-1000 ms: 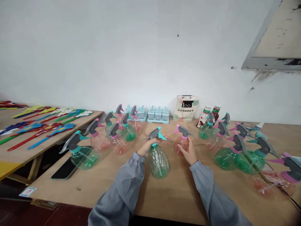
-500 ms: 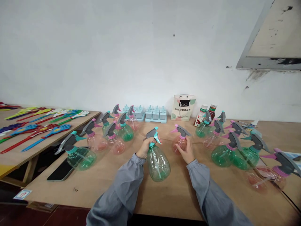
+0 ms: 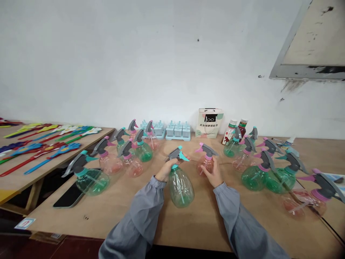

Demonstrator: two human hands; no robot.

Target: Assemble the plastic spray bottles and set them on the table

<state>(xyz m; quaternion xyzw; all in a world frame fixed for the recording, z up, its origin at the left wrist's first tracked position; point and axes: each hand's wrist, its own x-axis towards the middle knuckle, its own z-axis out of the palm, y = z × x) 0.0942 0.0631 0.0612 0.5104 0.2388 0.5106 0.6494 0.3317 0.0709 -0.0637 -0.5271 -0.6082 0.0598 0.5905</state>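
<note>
My left hand [image 3: 167, 169] is closed around the neck of a green spray bottle [image 3: 181, 189] with a grey head and turquoise trigger. That bottle is tilted a little, its base toward me; whether it touches the table I cannot tell. To its right, my right hand [image 3: 214, 173] grips the body of a pink spray bottle [image 3: 202, 163], thumb on the near side and fingers at its right. The pink bottle stands upright, with its pink nozzle pointing left.
Other pink and green spray bottles stand left [image 3: 93, 181] and right [image 3: 254, 178] on the table [image 3: 188, 230]. A phone [image 3: 68, 196] lies at left. Ice-pop moulds [image 3: 178, 131], a paper bag [image 3: 208, 124] and two labelled bottles [image 3: 229, 132] line the wall. Flower-shaped sticks [image 3: 54, 154] cover another table.
The turquoise trigger of the green spray bottle has swung from pointing down toward the right, as my left hand turned it slightly. My right hand has stayed on the pink bottle.
</note>
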